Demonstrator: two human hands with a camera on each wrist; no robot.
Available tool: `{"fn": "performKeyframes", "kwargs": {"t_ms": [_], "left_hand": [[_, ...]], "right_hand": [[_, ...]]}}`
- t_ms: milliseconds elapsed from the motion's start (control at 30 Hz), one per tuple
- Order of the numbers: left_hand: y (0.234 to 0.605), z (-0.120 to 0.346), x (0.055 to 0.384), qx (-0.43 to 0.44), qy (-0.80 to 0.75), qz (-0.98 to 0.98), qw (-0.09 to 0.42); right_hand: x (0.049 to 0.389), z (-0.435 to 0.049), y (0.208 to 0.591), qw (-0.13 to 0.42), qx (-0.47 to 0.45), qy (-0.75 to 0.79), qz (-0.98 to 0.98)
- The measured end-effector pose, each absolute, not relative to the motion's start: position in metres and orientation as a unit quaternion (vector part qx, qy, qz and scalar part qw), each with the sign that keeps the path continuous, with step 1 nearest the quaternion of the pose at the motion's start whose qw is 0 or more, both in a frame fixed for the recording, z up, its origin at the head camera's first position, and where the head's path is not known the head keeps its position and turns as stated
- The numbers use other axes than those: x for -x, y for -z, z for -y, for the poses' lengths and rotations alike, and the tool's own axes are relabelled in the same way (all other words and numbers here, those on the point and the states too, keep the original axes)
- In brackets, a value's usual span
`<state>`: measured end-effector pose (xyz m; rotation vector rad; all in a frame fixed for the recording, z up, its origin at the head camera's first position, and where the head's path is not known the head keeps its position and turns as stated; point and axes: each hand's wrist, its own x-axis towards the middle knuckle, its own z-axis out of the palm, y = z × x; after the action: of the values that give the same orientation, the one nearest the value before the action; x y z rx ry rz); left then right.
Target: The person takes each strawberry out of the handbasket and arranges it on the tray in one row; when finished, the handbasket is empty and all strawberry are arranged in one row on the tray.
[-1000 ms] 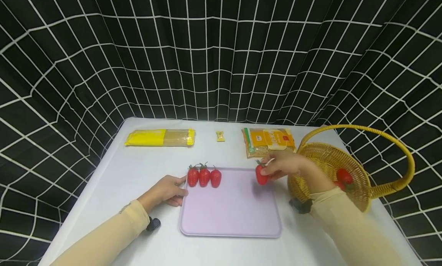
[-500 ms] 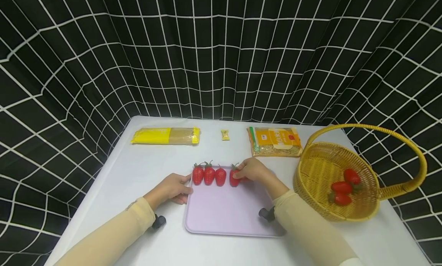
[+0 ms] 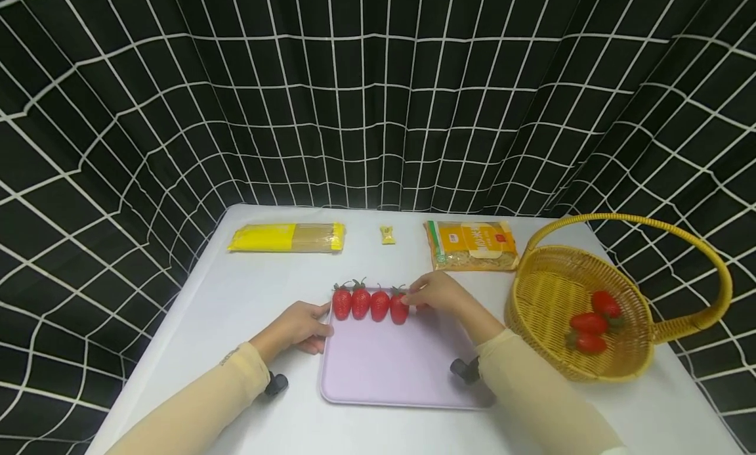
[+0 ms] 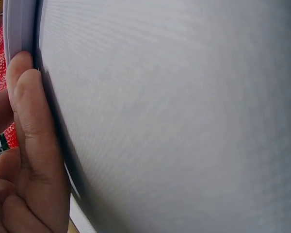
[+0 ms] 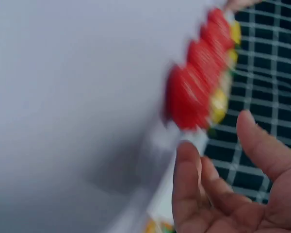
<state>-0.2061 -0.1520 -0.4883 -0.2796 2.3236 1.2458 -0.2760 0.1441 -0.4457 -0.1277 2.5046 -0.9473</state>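
Note:
Four-sided and pale purple, a tray (image 3: 401, 366) lies on the white table. Along its far left edge several red strawberries (image 3: 361, 304) stand side by side in a row, leafy ends away from me. My left hand (image 3: 297, 327) holds the tray's left rim; in the left wrist view its fingers (image 4: 34, 111) lie along the rim. At the right end of the row my right hand (image 3: 444, 295) hovers by the last strawberry (image 3: 398, 312). In the right wrist view a gap shows between that strawberry (image 5: 186, 99) and the spread thumb and fingers (image 5: 186, 170).
At the right stands a yellow wicker basket (image 3: 543, 291) with a tall handle, holding 3 strawberries (image 3: 588, 323). Along the back lie a yellow noodle packet (image 3: 286, 238), a small yellow wrapped sweet (image 3: 386, 235) and an orange food bag (image 3: 472, 245). Black gridded curtains surround the table.
My right hand has carried a strawberry leftward across the tray, set it against the row and let go. The left hand stays at the tray's rim.

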Motion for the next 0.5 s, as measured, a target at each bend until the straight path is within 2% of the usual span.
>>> {"fn": "performKeyframes", "kwargs": {"t_ms": [200,367,500], "left_hand": [[0.491,0.154,0.201,0.106,-0.461,-0.849,0.236],[0.491,0.152,0.202,0.103,-0.459,-0.851,0.235],[0.490,0.151,0.203,0.102,-0.455,-0.852,0.238]], "right_hand": [[0.274,-0.226,0.403,0.263,0.086,0.443,-0.853],[0.273,-0.324,0.371,0.292,0.035,0.461,-0.837],[0.277,-0.390,0.369,0.302,-0.018,0.393,-0.868]]}}
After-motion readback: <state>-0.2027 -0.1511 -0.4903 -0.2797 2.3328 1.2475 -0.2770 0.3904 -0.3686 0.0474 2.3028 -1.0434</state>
